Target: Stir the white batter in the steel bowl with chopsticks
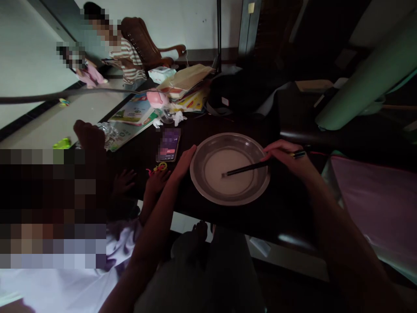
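A round metal basin [230,201] with cloudy, pale liquid [224,163] in it rests on the dark table. My left hand [186,164] is at the basin's left rim, its fingers closed against the edge. Over the right rim, my right hand [286,155] pinches a slim dark paintbrush [247,168]. The brush slants down to the left, and its pale tip is at the liquid near the basin's middle. Whether the tip is dipped in or just above the surface I cannot tell.
A phone [168,145] lies left of the basin. Another person's hand [156,180] is near a small yellow toy [161,167]. Books [133,108], a pink-lidded container [157,99] and a black bag [241,93] stand farther back. A pink folder-like item [374,195] sits at right.
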A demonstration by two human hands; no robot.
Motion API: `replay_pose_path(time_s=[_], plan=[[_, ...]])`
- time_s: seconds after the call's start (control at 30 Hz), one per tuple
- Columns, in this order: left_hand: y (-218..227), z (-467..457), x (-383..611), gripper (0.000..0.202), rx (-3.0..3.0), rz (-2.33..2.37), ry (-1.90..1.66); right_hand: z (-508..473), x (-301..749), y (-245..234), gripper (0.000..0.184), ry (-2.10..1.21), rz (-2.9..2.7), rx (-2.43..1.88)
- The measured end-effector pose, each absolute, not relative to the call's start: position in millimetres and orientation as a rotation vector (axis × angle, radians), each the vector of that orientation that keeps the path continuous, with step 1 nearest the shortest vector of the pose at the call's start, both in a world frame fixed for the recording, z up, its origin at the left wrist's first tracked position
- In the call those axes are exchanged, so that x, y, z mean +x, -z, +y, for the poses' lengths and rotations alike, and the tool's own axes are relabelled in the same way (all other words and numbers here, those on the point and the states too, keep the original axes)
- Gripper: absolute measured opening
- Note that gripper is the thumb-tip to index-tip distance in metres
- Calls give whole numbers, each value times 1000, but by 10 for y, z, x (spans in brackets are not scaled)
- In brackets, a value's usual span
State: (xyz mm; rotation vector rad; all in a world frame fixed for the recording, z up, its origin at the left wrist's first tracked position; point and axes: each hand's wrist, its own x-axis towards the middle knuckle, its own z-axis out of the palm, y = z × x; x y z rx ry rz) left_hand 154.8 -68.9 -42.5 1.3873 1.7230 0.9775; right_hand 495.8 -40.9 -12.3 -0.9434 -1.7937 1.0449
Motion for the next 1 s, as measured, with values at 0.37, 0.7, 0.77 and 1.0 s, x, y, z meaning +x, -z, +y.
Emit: replay_pose_path(time_s=[0.37, 0.7, 0.77, 1.0], plan=[[418, -697, 1580, 42, 1358, 1742, -1047, -411, 4972, 123, 13, -1031, -1807, -941], [433, -677, 1580, 48, 1354, 1759, -990, -414, 4986, 120, 16, -1022, -1807, -955], [453, -672, 1568, 50, 1334, 1757, -991, -415, 4955, 131, 15, -1007, -1835, -977], [507, -664, 1528, 51, 1395, 1739, -1012, -383, 5027, 115, 14, -973, -1717, -983]])
